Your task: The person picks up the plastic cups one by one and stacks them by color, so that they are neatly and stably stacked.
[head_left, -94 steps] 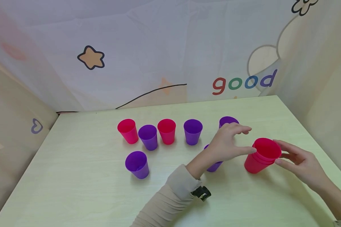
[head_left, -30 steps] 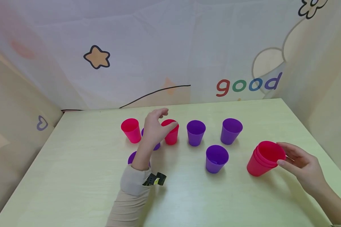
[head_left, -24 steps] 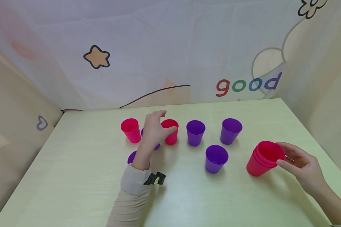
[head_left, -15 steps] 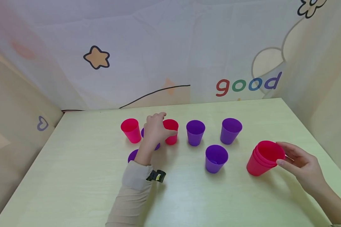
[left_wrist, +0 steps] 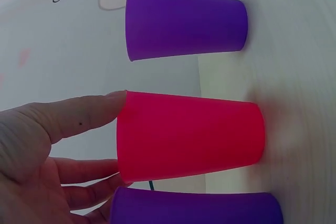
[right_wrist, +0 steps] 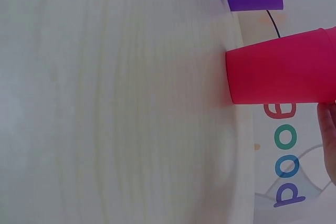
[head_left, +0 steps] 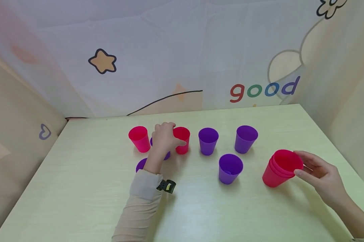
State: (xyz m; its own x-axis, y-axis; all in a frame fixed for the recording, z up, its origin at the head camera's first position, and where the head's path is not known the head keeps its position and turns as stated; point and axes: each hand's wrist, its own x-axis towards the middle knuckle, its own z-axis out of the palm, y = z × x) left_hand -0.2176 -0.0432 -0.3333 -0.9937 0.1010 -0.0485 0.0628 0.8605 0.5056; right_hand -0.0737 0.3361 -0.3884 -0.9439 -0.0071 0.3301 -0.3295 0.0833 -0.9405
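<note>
I see the right hand [head_left: 325, 183] with thumb and fingers clamped on the rim of the red stack [head_left: 276, 173]; left of the stack stands the near purple cup [head_left: 228, 174]; farther back and well left of the stack, the left hand [head_left: 163, 139], well apart from the right, pinches the rim of the upright red cup [head_left: 184, 135]; behind the stack and to its left, two far purple cups [head_left: 208, 147] stand before the printed cloth [head_left: 170, 60].

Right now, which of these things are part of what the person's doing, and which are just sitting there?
In the job:
Red stack, held by the right hand
Red cup, gripped by the left hand
Perhaps the other red cup, matching in colour

Seemingly just there:
Five purple cups
Printed backdrop
</note>
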